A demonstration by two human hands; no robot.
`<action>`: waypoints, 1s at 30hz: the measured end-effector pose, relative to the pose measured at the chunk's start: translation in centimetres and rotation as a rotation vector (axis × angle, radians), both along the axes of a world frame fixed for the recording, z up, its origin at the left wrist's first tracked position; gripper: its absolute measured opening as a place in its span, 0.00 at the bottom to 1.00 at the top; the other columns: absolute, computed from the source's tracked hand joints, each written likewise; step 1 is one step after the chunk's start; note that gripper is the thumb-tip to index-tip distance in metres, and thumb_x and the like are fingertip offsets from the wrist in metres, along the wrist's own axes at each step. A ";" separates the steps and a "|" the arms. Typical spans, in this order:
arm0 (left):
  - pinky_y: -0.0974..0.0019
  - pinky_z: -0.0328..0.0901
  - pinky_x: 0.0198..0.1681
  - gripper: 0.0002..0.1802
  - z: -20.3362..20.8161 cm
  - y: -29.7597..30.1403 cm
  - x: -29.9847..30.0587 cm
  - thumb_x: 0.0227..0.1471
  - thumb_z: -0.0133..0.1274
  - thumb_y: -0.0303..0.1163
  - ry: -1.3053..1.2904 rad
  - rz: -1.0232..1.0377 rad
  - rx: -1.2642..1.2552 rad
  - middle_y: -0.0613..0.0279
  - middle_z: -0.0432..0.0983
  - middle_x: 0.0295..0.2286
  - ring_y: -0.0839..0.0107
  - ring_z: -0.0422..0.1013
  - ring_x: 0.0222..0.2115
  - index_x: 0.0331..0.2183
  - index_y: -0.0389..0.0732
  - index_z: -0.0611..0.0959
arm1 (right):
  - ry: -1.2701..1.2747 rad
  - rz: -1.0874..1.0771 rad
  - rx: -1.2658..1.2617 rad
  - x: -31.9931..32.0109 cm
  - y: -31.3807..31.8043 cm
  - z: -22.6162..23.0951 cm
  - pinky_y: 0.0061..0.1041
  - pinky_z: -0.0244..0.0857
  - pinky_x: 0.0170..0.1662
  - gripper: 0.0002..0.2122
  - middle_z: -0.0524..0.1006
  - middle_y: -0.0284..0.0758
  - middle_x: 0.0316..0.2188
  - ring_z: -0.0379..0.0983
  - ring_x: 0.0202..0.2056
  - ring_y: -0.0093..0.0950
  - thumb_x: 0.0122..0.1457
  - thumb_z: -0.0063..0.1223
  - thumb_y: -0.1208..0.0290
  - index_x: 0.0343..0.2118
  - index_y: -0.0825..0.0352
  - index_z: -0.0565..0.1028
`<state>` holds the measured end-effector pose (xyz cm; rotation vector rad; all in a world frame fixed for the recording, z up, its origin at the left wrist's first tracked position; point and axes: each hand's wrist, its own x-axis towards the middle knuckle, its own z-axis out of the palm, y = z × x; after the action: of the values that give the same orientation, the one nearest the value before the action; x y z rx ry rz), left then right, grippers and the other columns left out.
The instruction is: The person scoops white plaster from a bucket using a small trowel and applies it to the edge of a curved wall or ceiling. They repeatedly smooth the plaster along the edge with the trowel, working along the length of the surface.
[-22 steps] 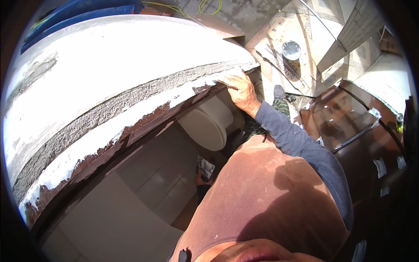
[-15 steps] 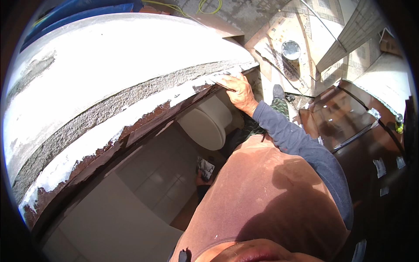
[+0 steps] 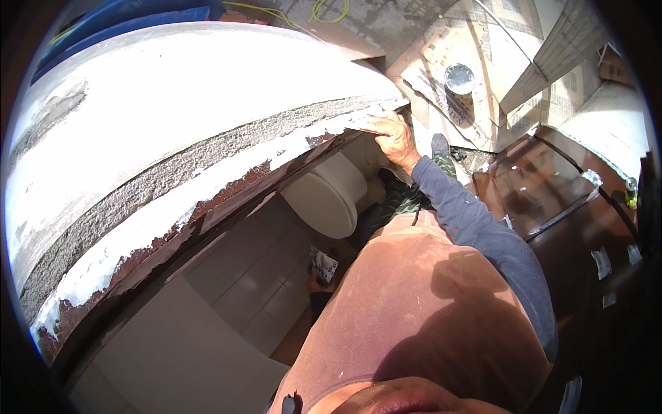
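Note:
My right hand (image 3: 398, 143) is closed in a pinch at the far end of a long edge coated with white filler (image 3: 234, 181). Whatever lies between its fingertips is too washed out by sunlight to make out. Lower down, in shade beside my apron, my left hand (image 3: 317, 283) grips a small flat plate smeared with white filler (image 3: 323, 265). Reddish-brown patches show along the ragged lower border of the white coat. Above it runs a rough grey mortar strip (image 3: 200, 146), bordering a bright white wall surface (image 3: 207, 76).
Below the edge are a toilet (image 3: 323, 203) and floor tiles (image 3: 252, 297). A round tin (image 3: 460, 79) sits on cardboard sheets (image 3: 441, 45) at the upper right. Dark brown glossy panels (image 3: 531, 176) with tape pieces stand at my right. A yellow-green hose (image 3: 332, 17) lies far ahead.
My right hand has slid a little farther to the right along the white edge. My left hand and its plate have stayed almost in place.

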<state>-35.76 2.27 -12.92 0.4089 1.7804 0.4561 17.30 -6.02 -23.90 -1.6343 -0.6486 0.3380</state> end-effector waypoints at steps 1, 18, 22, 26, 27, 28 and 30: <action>0.46 0.67 0.54 0.19 0.1 0.0 0.1 0.62 0.52 0.41 0.016 -0.022 -0.005 0.64 0.79 0.49 0.59 0.74 0.51 0.51 0.45 0.79 | -0.002 0.011 -0.025 0.1 0.1 -0.1 0.38 0.58 0.60 0.20 0.82 0.35 0.46 0.74 0.52 0.36 0.50 0.55 0.80 0.46 0.57 0.83; 0.48 0.68 0.54 0.19 -0.4 0.0 0.4 0.62 0.52 0.39 -0.067 -0.037 0.011 0.60 0.78 0.50 0.58 0.73 0.52 0.52 0.42 0.78 | 0.085 -0.005 -0.205 1.6 1.1 3.2 0.36 0.66 0.55 0.19 0.82 0.38 0.44 0.75 0.49 0.40 0.50 0.47 0.75 0.44 0.59 0.84; 0.48 0.68 0.54 0.19 -0.5 0.1 0.1 0.62 0.53 0.39 0.008 -0.131 0.036 0.60 0.79 0.49 0.58 0.74 0.51 0.51 0.42 0.79 | 0.079 0.064 -0.068 1.7 0.7 4.9 0.35 0.67 0.53 0.19 0.83 0.37 0.42 0.75 0.47 0.37 0.49 0.48 0.74 0.42 0.57 0.85; 0.49 0.68 0.53 0.18 -0.7 0.3 0.8 0.61 0.54 0.40 0.056 -0.151 0.041 0.61 0.79 0.48 0.58 0.74 0.50 0.50 0.42 0.79 | 0.113 0.008 -0.031 1.6 0.3 4.7 0.35 0.65 0.55 0.19 0.83 0.36 0.43 0.75 0.48 0.35 0.48 0.50 0.76 0.43 0.56 0.85; 0.49 0.68 0.53 0.19 -0.7 0.1 1.0 0.61 0.54 0.40 0.018 -0.066 0.018 0.61 0.79 0.48 0.58 0.74 0.50 0.50 0.42 0.79 | 0.110 -0.049 -0.032 1.5 0.3 4.4 0.35 0.65 0.56 0.20 0.83 0.35 0.43 0.74 0.48 0.35 0.48 0.50 0.77 0.43 0.56 0.85; 0.49 0.68 0.53 0.19 -0.7 0.1 1.2 0.61 0.54 0.40 0.004 0.010 -0.009 0.61 0.79 0.49 0.59 0.74 0.50 0.50 0.42 0.79 | 0.081 -0.035 -0.039 1.3 0.5 4.1 0.36 0.64 0.56 0.20 0.83 0.35 0.43 0.74 0.49 0.35 0.47 0.50 0.77 0.43 0.56 0.85; 0.49 0.68 0.53 0.18 -0.6 -0.2 1.4 0.61 0.53 0.40 -0.063 -0.020 0.013 0.62 0.79 0.49 0.59 0.74 0.51 0.51 0.43 0.79 | 0.009 -0.068 -0.023 0.8 0.9 3.4 0.37 0.62 0.58 0.20 0.82 0.34 0.44 0.73 0.50 0.34 0.47 0.50 0.78 0.43 0.55 0.85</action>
<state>-34.40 2.11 -13.50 0.4163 1.7115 0.4615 18.12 -5.13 -20.48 -1.6723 -0.5833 0.3041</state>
